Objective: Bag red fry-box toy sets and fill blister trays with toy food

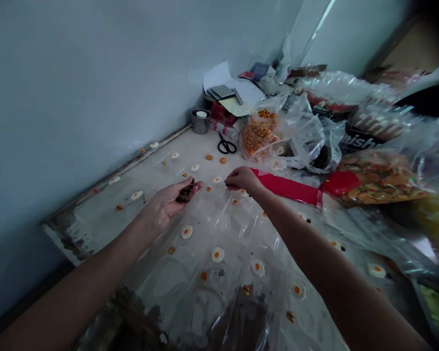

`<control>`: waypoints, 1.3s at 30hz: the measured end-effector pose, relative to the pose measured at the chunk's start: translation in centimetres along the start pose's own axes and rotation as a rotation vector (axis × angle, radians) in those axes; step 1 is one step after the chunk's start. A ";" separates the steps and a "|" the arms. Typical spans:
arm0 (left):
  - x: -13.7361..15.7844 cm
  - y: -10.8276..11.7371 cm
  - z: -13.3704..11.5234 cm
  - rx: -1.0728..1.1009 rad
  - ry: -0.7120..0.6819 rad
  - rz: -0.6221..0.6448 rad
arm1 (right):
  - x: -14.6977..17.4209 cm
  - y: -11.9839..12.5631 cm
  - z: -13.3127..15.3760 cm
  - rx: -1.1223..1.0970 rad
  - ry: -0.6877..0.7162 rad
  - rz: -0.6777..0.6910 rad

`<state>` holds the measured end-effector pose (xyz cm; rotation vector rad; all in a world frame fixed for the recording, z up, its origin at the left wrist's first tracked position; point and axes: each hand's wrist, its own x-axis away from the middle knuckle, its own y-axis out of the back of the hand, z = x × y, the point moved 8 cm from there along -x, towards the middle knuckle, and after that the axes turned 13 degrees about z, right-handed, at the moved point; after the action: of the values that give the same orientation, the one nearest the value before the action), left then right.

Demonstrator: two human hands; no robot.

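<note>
My left hand is cupped, palm up, over the table, its fingers curled around a heap of small dark brown pieces. To its right, my right hand is pinched low over the table, with a small dark piece at the fingertips. Beside those fingertips lies a flat fried-egg shape. More white-and-orange egg shapes and small burger-shaped pieces are spread out on clear plastic. What kind the dark pieces are I cannot make out.
Black scissors and a metal cup stand near the wall. Clear bags hold orange pieces and burger-shaped pieces. A red strip lies beyond my right wrist. Papers are piled at the back.
</note>
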<state>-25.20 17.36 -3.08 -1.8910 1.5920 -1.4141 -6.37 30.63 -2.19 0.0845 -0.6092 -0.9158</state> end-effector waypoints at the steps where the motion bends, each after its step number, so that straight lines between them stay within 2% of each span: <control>1: 0.1 -0.1 -0.1 -0.004 -0.014 -0.001 | -0.4 -0.1 0.0 0.020 0.005 -0.014; 8: 0.6 -0.2 0.7 -0.001 0.036 -0.061 | -1.1 1.0 0.4 0.183 0.064 -0.151; 11: 0.3 -0.4 0.6 0.017 0.008 -0.055 | 0.5 0.8 2.1 0.184 0.200 -0.249; 12: 0.1 -0.6 0.6 0.024 0.007 -0.033 | 1.0 -0.1 2.8 0.130 0.258 -0.217; 14: -0.4 -1.2 0.9 0.051 0.023 0.016 | 1.6 -3.0 3.9 -0.046 0.332 -0.020; 16: -0.9 -1.8 1.2 0.089 0.036 0.041 | 2.1 -6.1 4.7 -0.235 0.348 0.181; 17: -1.2 -2.0 1.4 0.108 0.031 0.049 | 2.2 -7.1 5.0 -0.304 0.357 0.225; 19: -1.6 -2.3 1.4 0.127 0.002 0.068 | 2.3 -8.0 5.6 -0.385 0.385 0.225; 22: -2.0 -2.1 0.4 0.086 -0.060 0.079 | 1.4 -7.1 6.4 -0.365 0.419 0.174; 25: -1.5 -0.6 -2.1 0.052 -0.113 -0.013 | -0.2 -4.3 7.8 -0.190 0.505 0.041; 28: -0.5 1.1 -4.9 0.087 -0.146 -0.086 | -2.4 -3.0 9.0 0.156 0.569 -0.042; 33: 0.8 2.5 -6.8 0.104 -0.155 -0.050 | -5.5 -5.8 9.0 0.816 0.561 -0.007; 35: 0.9 2.6 -6.6 0.119 -0.153 -0.024 | -6.1 -6.6 8.8 0.940 0.548 -0.016; 39: 0.6 2.7 -6.1 0.148 -0.137 -0.045 | -6.2 -6.5 9.3 0.996 0.521 -0.043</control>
<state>-31.72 18.03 -1.87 -1.9039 1.3518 -1.3482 -18.74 33.01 0.62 1.1943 -0.5200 -0.5186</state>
